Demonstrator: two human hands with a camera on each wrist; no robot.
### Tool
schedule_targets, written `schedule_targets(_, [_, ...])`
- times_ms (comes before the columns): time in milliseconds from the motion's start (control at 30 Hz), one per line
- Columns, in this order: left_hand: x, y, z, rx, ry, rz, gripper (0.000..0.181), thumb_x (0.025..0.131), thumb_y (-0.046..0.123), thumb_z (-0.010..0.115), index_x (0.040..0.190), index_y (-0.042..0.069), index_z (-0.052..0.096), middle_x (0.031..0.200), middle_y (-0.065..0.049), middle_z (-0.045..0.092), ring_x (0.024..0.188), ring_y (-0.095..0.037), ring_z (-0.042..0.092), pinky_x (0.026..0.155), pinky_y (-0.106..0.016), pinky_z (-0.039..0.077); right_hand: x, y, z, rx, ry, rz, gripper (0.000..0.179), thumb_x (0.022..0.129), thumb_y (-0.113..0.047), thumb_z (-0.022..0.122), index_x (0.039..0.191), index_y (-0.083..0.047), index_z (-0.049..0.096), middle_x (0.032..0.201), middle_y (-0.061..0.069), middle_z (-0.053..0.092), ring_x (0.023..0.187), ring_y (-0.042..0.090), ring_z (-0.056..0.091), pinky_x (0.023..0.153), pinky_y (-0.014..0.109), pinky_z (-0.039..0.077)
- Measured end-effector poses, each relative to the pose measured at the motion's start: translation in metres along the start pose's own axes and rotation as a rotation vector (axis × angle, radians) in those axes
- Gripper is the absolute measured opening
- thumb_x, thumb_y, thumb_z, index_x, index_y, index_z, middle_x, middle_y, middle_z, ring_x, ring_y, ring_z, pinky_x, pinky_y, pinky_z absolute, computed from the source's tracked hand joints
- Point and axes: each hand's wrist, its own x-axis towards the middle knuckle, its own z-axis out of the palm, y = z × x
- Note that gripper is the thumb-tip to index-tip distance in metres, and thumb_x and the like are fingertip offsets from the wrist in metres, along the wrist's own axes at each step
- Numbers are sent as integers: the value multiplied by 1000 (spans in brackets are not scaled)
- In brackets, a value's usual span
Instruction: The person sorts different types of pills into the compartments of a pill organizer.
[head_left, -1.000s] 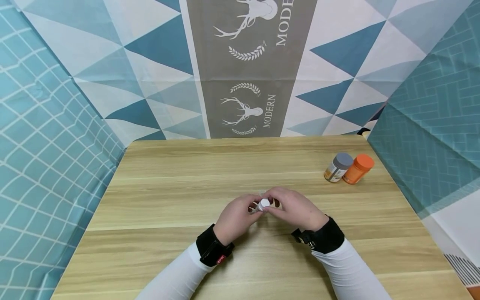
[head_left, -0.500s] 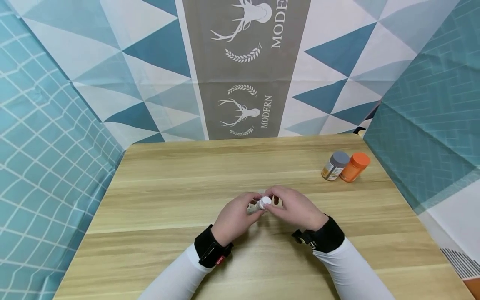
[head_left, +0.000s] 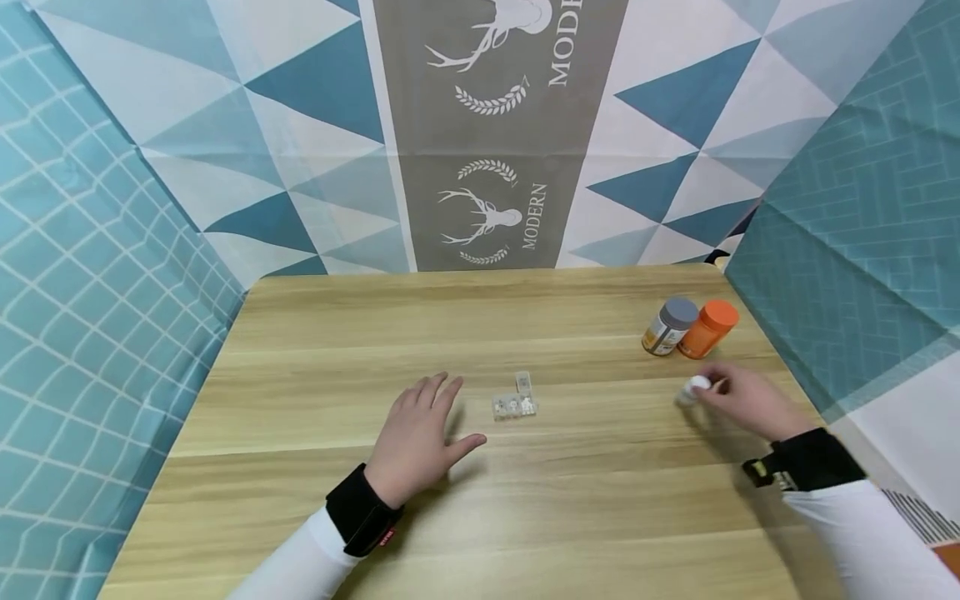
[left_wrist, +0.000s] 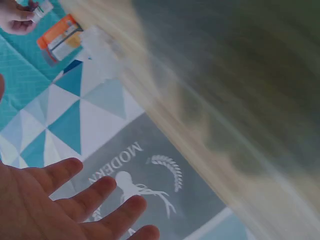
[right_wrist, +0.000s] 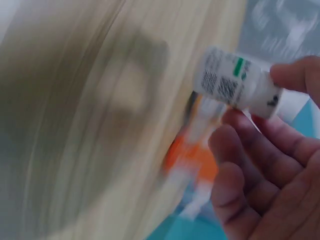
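Observation:
My right hand (head_left: 750, 402) pinches a small white pill bottle (right_wrist: 227, 77) by its cap end, between thumb and fingers. A printed label with square codes and a green mark shows on it in the right wrist view. The bottle is held at the table's right side, in front of two larger jars. My left hand (head_left: 415, 443) is spread over the table with nothing in it. To the right of its fingertips lies a small clear plastic pill box (head_left: 512, 407), a short row of compartments. One clear flap (head_left: 523, 382) extends from its right end toward the back.
A grey-capped jar (head_left: 669, 327) and an orange jar (head_left: 708, 330) stand side by side near the right back of the wooden table (head_left: 360, 325). Patterned cloths hang behind and at both sides.
My hands have parted from the middle. The right hand has carried the white bottle right, toward the jars; the left has let go and drawn back left, uncovering the clear pill box.

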Motion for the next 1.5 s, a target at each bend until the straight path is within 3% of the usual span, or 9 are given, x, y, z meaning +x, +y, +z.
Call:
schedule_targets(267, [-5,-8,-1,35,15,-10,90,84,77,44,148,14,37,146,-16,38,130,-35,31,106,-53,29,25,63,-32,-47,8,247,54,96,-39,53,116,11,53,104,29,58,87,35,54,64,43,46])
schedule_targets(500, [-7,-5,1,34,-8,-27,91,83,77,46,149,15,36,146,-15,37,131,-35,30,106,-54,29,50,77,-30,-70,35,269,48,97,-29,53,120,13,49,108,33,54,90,41,52,69,52,45])
schedule_targets(833, [-1,-3,2,1,-10,-6,85,84,74,49,146,17,42,141,-11,45,126,-29,38,104,-52,33,42,79,-39,25,68,308,60,100,-29,44,139,14,31,123,37,43,102,49,46,73,58,44])
schedule_targets(967, [7,-1,1,-33,-3,37,71,85,63,60,139,17,52,133,-8,55,119,-23,49,96,-48,43,25,50,-41,1,222,290,43,97,-19,41,127,10,48,112,32,51,90,41,49,66,49,43])
schedule_targets(1100, [24,2,2,-38,-3,124,53,86,44,70,129,14,61,128,-8,60,114,-20,53,92,-40,49,16,-6,-31,-15,311,119,28,97,-13,44,110,5,61,98,24,61,78,31,52,63,42,39])
schedule_targets(1167, [35,6,4,-38,-24,176,45,86,37,72,123,13,64,126,-8,61,114,-20,53,94,-38,48,18,-38,-19,6,288,-14,22,96,-7,47,105,3,64,95,22,64,76,28,52,64,41,40])
schedule_targets(1267, [52,15,9,-30,-75,244,36,85,28,74,117,12,67,122,-7,63,111,-21,54,94,-37,49,30,-86,7,32,173,-174,19,93,1,51,102,0,67,97,18,67,77,23,55,66,41,45])
schedule_targets(1400, [69,26,18,4,-145,301,31,84,20,74,114,12,69,115,-4,67,102,-19,59,87,-34,52,49,-137,44,-3,-9,-254,21,93,-3,54,108,-3,68,102,12,69,83,16,58,70,39,51])
schedule_targets(1500, [76,33,24,38,-169,320,22,83,14,72,105,13,70,104,-2,69,89,-17,62,77,-32,54,63,-159,66,-63,-82,-273,25,93,-8,57,115,-2,66,105,11,67,88,17,59,75,40,53])
